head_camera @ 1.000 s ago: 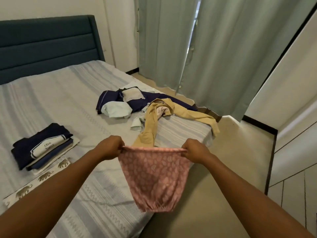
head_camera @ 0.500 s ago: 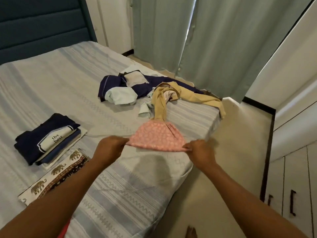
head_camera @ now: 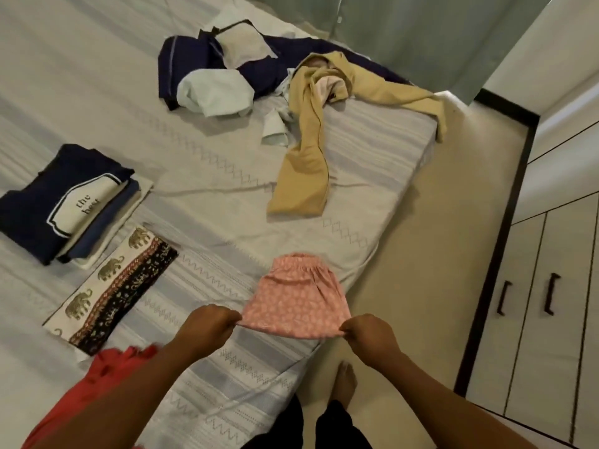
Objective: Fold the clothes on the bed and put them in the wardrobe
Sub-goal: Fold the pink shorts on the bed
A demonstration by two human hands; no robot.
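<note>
The pink shorts [head_camera: 296,303] lie flat on the bed [head_camera: 194,176], gathered edge away from the person, long axis running from that edge back toward the hands. The near edge is stretched sideways: the left hand [head_camera: 207,327] pinches its left corner and the right hand [head_camera: 368,333] its right, fingers [head_camera: 348,328] curled tight on the cloth. Both hands are equally near, so the fold likely carries one corner across to the other. Left of the shorts lie an elephant cloth [head_camera: 113,286] and a folded stack [head_camera: 68,202]; beyond the shorts, unfolded clothes [head_camera: 308,163]; right of the shorts, the wardrobe [head_camera: 551,286]
</note>
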